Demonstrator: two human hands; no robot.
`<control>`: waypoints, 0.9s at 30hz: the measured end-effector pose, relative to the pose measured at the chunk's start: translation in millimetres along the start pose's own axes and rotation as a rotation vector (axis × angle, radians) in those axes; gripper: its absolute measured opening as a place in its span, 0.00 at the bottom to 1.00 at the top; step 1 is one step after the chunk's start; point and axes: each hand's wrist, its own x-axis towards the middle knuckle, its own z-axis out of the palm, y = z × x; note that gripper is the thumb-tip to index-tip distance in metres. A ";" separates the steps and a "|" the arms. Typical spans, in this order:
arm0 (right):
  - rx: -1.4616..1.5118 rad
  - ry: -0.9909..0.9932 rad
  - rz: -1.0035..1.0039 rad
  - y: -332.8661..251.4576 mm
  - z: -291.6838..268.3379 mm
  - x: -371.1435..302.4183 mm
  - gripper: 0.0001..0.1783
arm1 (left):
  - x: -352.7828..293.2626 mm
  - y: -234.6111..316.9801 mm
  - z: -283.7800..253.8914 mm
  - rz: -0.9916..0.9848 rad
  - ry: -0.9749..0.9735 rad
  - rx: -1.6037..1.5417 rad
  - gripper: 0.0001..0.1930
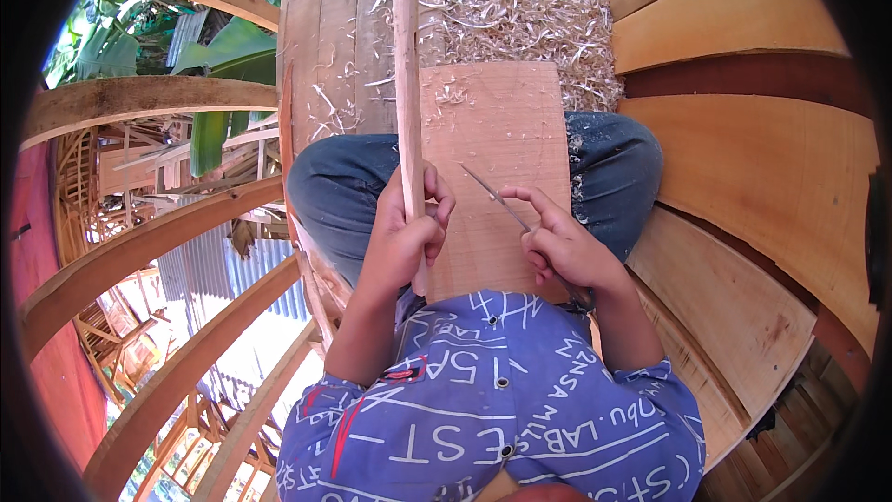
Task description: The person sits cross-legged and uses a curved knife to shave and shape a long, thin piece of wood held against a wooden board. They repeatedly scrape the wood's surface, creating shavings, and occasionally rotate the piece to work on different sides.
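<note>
My left hand is wrapped round a long, pale wooden stick. The stick runs from near my waist, past my hand, to the top edge of the view. In my right hand is a knife, its slim dark blade slanting up and left with the tip apart from the stick. My right index finger reaches out along the blade side. Part of the knife's handle shows behind my wrist, close to my shirt. Across my lap lies a flat wooden board, under both hands, with a few curled shavings on it.
Beyond my crossed legs, a thick heap of wood shavings covers part of the plank floor. Curved wooden rails stand at left, with leaves and corrugated metal sheets behind them. Wide wooden boards wall the right side.
</note>
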 end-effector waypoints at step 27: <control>-0.729 0.931 -0.545 -16.3 0.5 -32.2 0.13 | -4.7 4.9 6.2 0.041 -0.038 0.230 0.17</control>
